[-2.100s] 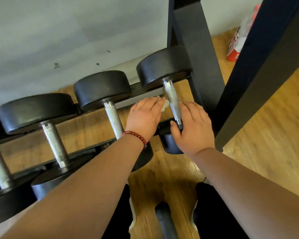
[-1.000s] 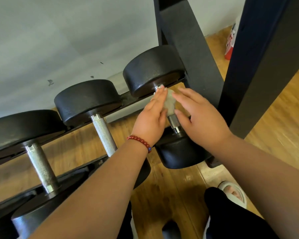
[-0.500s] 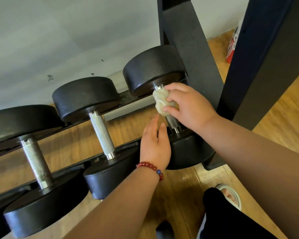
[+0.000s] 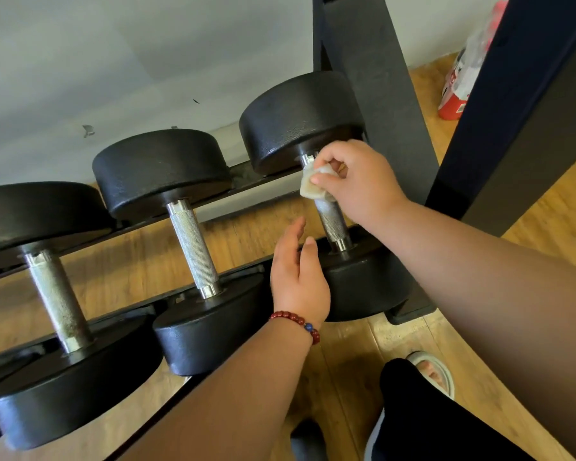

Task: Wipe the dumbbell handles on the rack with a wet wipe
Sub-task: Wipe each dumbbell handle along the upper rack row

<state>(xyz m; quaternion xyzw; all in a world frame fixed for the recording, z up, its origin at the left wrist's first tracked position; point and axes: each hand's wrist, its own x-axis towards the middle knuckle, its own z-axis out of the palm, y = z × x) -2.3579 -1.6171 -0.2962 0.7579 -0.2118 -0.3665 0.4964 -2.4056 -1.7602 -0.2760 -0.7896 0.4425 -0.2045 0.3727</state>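
Wood floor (image 4: 140, 261) is showing below. Right hand (image 4: 363, 184) is pinching a crumpled wipe (image 4: 310, 188) on the wall-pointing knurled handle (image 4: 331, 221); left hand (image 4: 298, 277) is hovering slack.

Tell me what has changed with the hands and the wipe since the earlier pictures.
The left hand let go of the wipe and dropped lower, fingers straight. The right hand took the wipe alone and grips it round the top of the rightmost handle. The dumbbells stayed on the rack.
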